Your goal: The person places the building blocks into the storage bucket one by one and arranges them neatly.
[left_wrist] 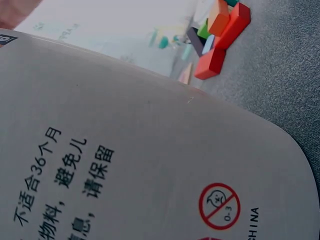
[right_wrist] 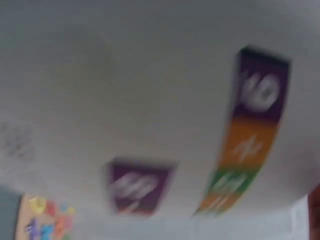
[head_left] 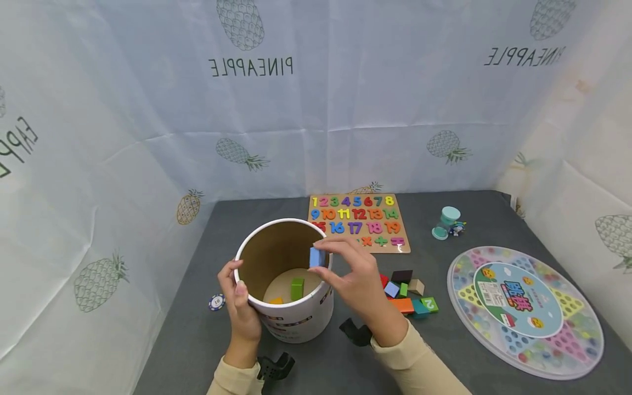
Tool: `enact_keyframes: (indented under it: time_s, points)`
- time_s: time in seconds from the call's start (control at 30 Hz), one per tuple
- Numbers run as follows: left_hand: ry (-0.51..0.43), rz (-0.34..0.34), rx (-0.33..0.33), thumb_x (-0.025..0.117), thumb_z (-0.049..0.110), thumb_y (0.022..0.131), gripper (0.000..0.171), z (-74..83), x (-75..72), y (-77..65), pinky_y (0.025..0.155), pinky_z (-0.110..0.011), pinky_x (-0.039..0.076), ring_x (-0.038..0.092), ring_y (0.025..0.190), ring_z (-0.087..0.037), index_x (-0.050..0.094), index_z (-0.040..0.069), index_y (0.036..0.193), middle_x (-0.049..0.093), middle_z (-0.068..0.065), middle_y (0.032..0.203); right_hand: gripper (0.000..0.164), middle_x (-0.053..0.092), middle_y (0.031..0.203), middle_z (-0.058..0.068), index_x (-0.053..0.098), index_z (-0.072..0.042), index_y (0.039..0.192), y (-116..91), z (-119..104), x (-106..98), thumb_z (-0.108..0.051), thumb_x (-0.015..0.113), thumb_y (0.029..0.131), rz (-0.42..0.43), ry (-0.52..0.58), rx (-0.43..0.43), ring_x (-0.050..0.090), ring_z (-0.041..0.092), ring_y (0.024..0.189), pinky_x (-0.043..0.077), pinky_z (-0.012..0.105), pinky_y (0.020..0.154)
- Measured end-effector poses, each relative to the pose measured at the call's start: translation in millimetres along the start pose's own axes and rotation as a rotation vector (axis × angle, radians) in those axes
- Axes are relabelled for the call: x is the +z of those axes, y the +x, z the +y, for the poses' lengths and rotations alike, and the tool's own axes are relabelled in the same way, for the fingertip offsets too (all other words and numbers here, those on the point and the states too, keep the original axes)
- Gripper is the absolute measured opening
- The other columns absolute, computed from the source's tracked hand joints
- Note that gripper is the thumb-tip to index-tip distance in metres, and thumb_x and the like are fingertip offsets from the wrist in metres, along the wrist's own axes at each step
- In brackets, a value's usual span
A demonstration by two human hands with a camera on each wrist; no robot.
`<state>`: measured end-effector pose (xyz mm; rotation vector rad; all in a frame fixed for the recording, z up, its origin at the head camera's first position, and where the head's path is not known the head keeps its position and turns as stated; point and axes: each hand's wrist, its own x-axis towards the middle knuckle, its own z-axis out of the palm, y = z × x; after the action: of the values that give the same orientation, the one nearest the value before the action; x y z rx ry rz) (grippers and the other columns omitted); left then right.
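Observation:
A white cylindrical bucket [head_left: 296, 317] stands tilted a little on the dark table, its opening facing up. My left hand [head_left: 240, 310] grips its rim on the left, fingers outside and thumb over the edge. Between thumb and fingers my right hand [head_left: 353, 274] pinches a blue block [head_left: 317, 257] at the right side of the rim. Inside on the bucket's floor lie a green block [head_left: 297, 288] and a yellow-orange block [head_left: 276, 300], the latter partly hidden by the near wall. The printed bucket wall [left_wrist: 150, 150] fills most of the left wrist view.
Several coloured blocks [head_left: 402, 305] lie in a pile right of the bucket. Behind it is a wooden number board [head_left: 402, 248]. A round game board [head_left: 518, 299] lies at the right, with an hourglass [head_left: 446, 222] beyond. A poker chip [head_left: 216, 302] sits left of the bucket.

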<state>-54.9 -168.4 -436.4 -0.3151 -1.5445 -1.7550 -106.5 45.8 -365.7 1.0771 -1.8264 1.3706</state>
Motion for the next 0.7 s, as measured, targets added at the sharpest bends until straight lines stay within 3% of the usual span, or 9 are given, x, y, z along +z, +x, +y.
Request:
enact_keyframes:
  time_s: [0.1,0.2,0.43,0.53,0.7]
  points:
    - [0.006,0.005,-0.012,0.033,0.025,0.094,0.049,0.1,0.1,0.0,0.088,-0.044,0.034,0.032,0.117,-0.047,0.028,-0.006,0.132,0.031,-0.03,0.132,0.04,0.064,0.112,0.002,0.065,-0.009,0.114,11.5,-8.3,9.6,-0.032,0.074,0.082,-0.089,-0.017,-0.007,0.058,0.017,0.106,0.046,0.032,0.092]
    - [0.02,0.009,-0.027,0.033,0.025,0.094,0.049,0.3,0.1,-0.7,0.088,-0.045,0.033,0.032,0.117,-0.045,0.028,-0.005,0.132,0.032,-0.027,0.132,0.04,0.064,0.113,-0.001,0.066,-0.012,0.115,18.9,-13.2,18.9,-0.031,0.075,0.081,-0.182,-0.059,0.026,0.057,0.014,0.108,0.044,0.03,0.093]
    - [0.042,-0.003,-0.049,0.032,0.025,0.094,0.048,2.5,0.5,-1.8,0.089,-0.039,0.039,0.031,0.117,-0.047,0.027,-0.004,0.132,0.03,-0.029,0.132,0.035,0.065,0.097,-0.01,0.071,-0.02,0.105,20.8,-19.8,32.0,-0.042,0.076,0.078,-0.442,-0.311,0.179,0.056,0.005,0.091,0.048,0.024,0.076]
    - [0.046,-0.01,-0.048,0.031,0.025,0.094,0.048,3.2,1.0,-0.6,0.089,-0.039,0.039,0.031,0.118,-0.047,0.026,-0.003,0.133,0.03,-0.029,0.133,0.036,0.066,0.096,-0.01,0.071,-0.02,0.105,24.1,-23.5,31.0,-0.043,0.075,0.078,-0.505,-0.348,0.224,0.056,0.006,0.089,0.048,0.025,0.074]
    - [0.051,-0.011,-0.032,0.031,0.025,0.094,0.048,3.3,0.6,1.0,0.089,-0.041,0.039,0.031,0.117,-0.048,0.027,-0.004,0.133,0.03,-0.029,0.133,0.037,0.067,0.098,-0.009,0.072,-0.018,0.107,26.8,-25.0,31.3,-0.043,0.075,0.079,-0.523,-0.352,0.226,0.057,0.008,0.091,0.048,0.026,0.076]
